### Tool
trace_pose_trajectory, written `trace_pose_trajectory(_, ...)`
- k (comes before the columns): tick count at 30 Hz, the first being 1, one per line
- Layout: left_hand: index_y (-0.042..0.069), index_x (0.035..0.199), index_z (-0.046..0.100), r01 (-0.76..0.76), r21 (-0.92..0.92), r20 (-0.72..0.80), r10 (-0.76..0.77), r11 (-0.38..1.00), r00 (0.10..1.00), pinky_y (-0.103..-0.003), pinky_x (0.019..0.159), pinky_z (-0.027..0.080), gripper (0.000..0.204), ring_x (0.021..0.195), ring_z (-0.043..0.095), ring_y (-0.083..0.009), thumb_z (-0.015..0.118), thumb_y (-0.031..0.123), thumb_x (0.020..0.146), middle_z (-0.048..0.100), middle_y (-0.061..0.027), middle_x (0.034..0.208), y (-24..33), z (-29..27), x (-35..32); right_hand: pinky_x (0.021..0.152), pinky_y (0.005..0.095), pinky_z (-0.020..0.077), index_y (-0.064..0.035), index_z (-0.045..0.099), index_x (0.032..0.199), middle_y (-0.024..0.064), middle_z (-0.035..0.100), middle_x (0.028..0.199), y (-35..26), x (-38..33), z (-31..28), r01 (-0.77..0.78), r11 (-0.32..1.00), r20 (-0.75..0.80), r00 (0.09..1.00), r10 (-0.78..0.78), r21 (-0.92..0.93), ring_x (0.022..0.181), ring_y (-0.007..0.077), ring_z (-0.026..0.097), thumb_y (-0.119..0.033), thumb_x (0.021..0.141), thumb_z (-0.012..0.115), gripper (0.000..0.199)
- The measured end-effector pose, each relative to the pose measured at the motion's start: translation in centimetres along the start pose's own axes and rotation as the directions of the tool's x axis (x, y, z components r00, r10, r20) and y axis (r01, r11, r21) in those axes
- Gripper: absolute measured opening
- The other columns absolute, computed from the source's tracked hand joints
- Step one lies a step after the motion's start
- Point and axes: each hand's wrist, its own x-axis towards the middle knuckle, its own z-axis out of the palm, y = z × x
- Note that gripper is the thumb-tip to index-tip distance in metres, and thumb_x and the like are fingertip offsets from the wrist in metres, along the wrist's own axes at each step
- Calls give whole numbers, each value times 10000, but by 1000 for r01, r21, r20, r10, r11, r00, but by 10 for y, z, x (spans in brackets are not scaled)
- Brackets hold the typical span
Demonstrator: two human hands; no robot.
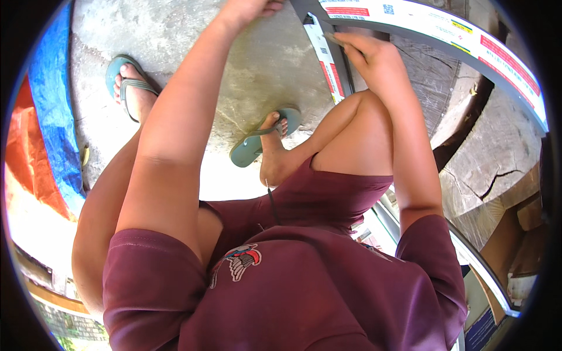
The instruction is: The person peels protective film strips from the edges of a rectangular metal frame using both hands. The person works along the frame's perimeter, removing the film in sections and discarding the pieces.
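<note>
A dark grey metal frame [304, 7] has its corner at the top, its bars covered in white film with red labels. One long labelled bar [433, 26] curves away to the right, and a shorter bar [326, 58] runs down toward my right knee. Just left of the corner is my left hand [249, 10], its fingers curled and partly cut off by the picture's upper edge; what they hold, if anything, is hidden. My right hand [374, 58] is closed beside the shorter bar, pinching a small thin piece [333, 39] whose kind is unclear.
Cracked, thick wooden blocks [489, 152] lie to the right. Blue tarp [51, 105] and orange tarp [29, 152] hang at the left. My sandalled feet rest on the concrete floor [193, 35]. Another long light-edged strip [468, 251] lies behind my right arm.
</note>
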Motion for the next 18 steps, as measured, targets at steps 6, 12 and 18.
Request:
trace_pose_trajectory(6, 74, 1207, 629, 77, -361, 170, -16, 929, 985, -332, 767, 577, 373, 834, 689, -185, 556, 403, 1046, 703, -83, 1025, -6, 59, -8, 838, 298, 513, -96, 718, 1245, 86, 742, 981, -2, -21, -16, -217, 927, 79, 976, 202, 306, 892, 176, 669, -104, 967, 648, 286)
trace_pose_trajectory(12, 70, 1258, 616, 81, -517, 180, 16, 852, 984, -323, 850, 564, 395, 944, 675, -197, 543, 391, 1041, 683, -82, 1082, -10, 64, 13, 861, 264, 485, -89, 706, 1285, 30, 720, 932, 12, -11, 2, -277, 884, 205, 955, 213, 376, 909, 100, 623, -72, 975, 605, 326)
trace_pose_trajectory(18, 46, 1247, 615, -67, -628, -118, -11, 775, 993, -376, 840, 592, 376, 952, 662, -229, 509, 346, 1045, 664, -97, 1068, -16, 35, 28, 835, 274, 489, -81, 711, 1254, 19, 702, 899, 26, -8, 5, -331, 818, 270, 937, 224, 471, 897, 113, 627, -84, 952, 598, 322)
